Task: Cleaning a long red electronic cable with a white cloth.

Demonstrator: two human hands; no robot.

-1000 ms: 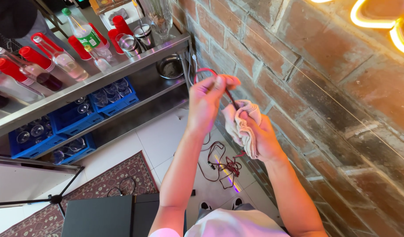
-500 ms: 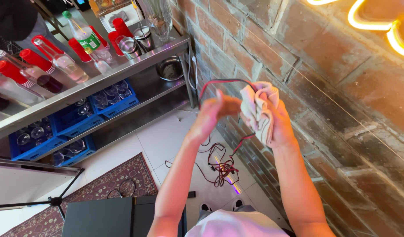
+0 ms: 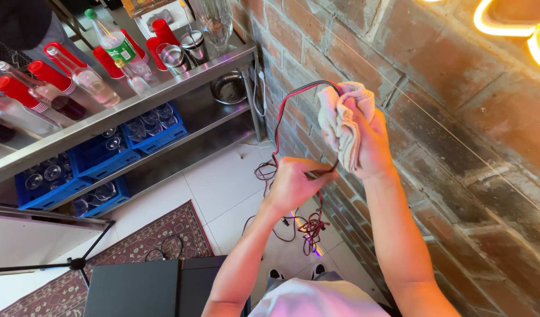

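1. A thin red-and-black cable arches in the air in front of a brick wall. Its upper end runs into a pale cloth, and its lower part passes through the left hand, then trails down to a tangle of wires on the white tiled floor.
2. The right hand is clenched around the cloth, which is bunched up and wrapped over the cable, held raised near the wall.
3. The left hand is just below and to the left of it, fingers pinched shut on the cable — the two hands sit close together with a short run of wire between them.
4. To the left stands a steel shelf unit. On its top are red cups, clear bottles with red caps, a green-capped bottle, metal cups and a glass vase.
5. On the shelf below, blue crates hold glasses, and a metal bowl rests near the wall end.
6. Lower down — a patterned rug lies on the floor, a black case sits near the person, and the legs of a black stand reach in from the left.
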